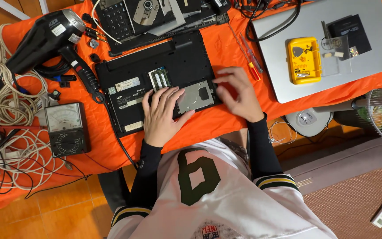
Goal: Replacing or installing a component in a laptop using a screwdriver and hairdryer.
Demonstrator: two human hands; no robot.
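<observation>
A silver hard drive sits in the bay of an upturned black laptop on the orange cloth. The left hand lies flat, fingers loosely spread, tips at the drive's left edge. The right hand rests just right of it, fingers curled together against the laptop's corner. Beyond the right fingertips lie screwdrivers; well left, an analog multimeter.

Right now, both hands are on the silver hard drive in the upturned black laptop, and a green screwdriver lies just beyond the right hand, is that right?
Not quite: the screwdriver is red and yellow, not green, as the head view shows. Both the left hand and the right hand are at the silver hard drive in the upturned black laptop.
</observation>
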